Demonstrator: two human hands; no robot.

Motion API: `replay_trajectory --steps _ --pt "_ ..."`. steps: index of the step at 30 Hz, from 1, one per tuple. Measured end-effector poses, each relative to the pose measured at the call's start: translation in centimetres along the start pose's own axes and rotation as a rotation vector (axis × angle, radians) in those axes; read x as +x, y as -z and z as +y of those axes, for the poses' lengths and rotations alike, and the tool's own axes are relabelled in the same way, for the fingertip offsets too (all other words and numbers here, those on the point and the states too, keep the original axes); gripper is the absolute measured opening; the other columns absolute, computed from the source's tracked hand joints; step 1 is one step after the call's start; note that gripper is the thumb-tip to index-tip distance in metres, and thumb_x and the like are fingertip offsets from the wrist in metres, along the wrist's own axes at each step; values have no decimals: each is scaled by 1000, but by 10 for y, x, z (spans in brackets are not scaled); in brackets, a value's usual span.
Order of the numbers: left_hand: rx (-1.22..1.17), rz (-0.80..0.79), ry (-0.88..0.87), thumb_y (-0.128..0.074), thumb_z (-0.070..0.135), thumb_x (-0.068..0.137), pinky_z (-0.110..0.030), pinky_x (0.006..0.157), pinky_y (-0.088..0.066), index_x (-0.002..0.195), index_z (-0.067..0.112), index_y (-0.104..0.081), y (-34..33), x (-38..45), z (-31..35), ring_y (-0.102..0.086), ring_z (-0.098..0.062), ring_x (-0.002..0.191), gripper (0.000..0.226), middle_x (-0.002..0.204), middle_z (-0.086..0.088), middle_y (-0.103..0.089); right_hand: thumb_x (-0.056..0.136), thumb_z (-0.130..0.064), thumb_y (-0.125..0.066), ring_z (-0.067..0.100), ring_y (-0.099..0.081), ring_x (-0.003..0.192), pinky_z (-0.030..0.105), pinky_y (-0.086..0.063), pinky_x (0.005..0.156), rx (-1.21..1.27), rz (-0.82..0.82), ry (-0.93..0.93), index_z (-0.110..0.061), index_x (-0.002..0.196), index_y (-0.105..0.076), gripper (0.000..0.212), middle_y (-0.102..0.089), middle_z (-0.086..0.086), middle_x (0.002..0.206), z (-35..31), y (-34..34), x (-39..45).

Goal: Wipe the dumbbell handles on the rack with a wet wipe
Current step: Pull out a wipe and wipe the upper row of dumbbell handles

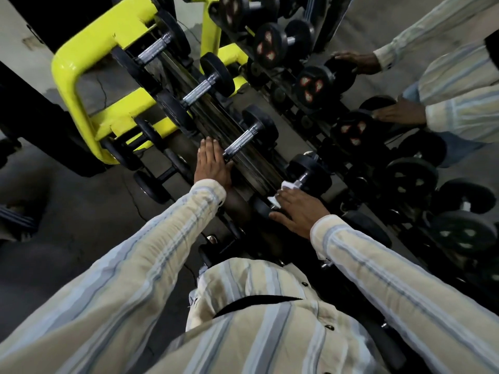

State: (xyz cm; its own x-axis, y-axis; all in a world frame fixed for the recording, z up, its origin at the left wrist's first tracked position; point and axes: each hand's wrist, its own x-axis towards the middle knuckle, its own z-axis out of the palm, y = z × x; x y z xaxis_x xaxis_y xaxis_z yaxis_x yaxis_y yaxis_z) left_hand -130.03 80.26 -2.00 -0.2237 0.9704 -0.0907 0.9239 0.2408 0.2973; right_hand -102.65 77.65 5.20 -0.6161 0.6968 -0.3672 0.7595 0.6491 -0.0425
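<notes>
While the left hand lay flat with straight fingers on a heavy dumbbell, the right hand pinched the soft wet wipe around the stiff handle.

So the rack is a bright yellow tube frame with a shiny metal rail running diagonally down it. Black dumbbells with knurled chrome handles sit crosswise on that rail, one after another. The whole thing stands on a grey concrete floor with a few cracks, right against a mirror.
</notes>
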Motion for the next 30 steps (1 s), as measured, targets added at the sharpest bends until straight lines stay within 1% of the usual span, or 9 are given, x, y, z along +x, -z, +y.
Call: replay_trajectory --steps 4,6,9,12,16,20,24,27,30 --pt "31 7 -7 -45 41 101 -50 126 -12 155 -8 -20 0 -3 1 -14 -44 153 77 163 -28 -18 95 -75 -11 26 -33 147 39 -25 122 46 23 -235 -6 143 -50 93 -49 14 149 9 -4 9" --pt "36 6 -6 -44 41 101 -50 127 -12 155 -8 -20 -1 -1 2 -13 -44 153 77 164 -28 -17 90 -80 -2 24 -31 147 36 -25 122 74 -6 -99 -11 143 -49 99 -49 10 148 1 -8 6" --pt "34 0 0 -44 42 101 -50 127 -11 156 -7 -19 -1 0 1 -11 -43 154 77 164 -27 -16 96 -71 -14 23 -28 149 32 -20 121 58 -17 85 -13 147 -47 84 -47 6 152 -6 -7 -3" --pt "37 -16 1 -43 43 102 -50 126 -11 156 -7 -18 -2 1 0 -11 -43 154 78 164 -27 -16 94 -74 -4 23 -24 152 34 -14 125 56 98 -148 -7 152 -39 95 -40 11 157 -1 -15 -4" --pt "39 -19 8 -44 42 102 -51 126 -12 155 -8 -20 -1 1 3 -12 -44 153 77 163 -28 -17 97 -70 -17 23 4 156 34 1 127 395 67 -481 -3 160 -4 93 0 12 168 -22 -31 1" --pt "48 -40 46 -42 43 103 -49 127 -9 156 -7 -17 4 0 8 -7 -43 155 77 165 -27 -12 100 -61 -39 23 0 155 34 -5 124 976 184 -603 -16 160 10 90 11 11 168 -61 -29 6" --pt "54 -63 46 -40 44 105 -48 127 -5 157 -6 -13 8 -1 9 -2 -40 156 77 167 -25 -5 82 -57 -66 30 -44 139 40 -32 118 1367 320 -908 -6 155 -29 96 -44 18 152 -42 -13 39" --pt "51 -65 49 -42 43 104 -48 127 -7 157 -6 -13 10 -1 11 -1 -41 156 78 167 -26 -4 86 -20 -74 28 -61 108 35 -45 101 1637 501 -1047 7 124 -57 49 -64 15 111 -12 -7 55" --pt "50 -61 52 -42 44 104 -48 126 -8 157 -5 -14 8 -1 10 0 -40 156 78 167 -25 -2 83 -4 -71 25 -61 85 37 -48 86 1759 370 -1052 -1 95 -61 17 -62 8 84 -17 -13 43"
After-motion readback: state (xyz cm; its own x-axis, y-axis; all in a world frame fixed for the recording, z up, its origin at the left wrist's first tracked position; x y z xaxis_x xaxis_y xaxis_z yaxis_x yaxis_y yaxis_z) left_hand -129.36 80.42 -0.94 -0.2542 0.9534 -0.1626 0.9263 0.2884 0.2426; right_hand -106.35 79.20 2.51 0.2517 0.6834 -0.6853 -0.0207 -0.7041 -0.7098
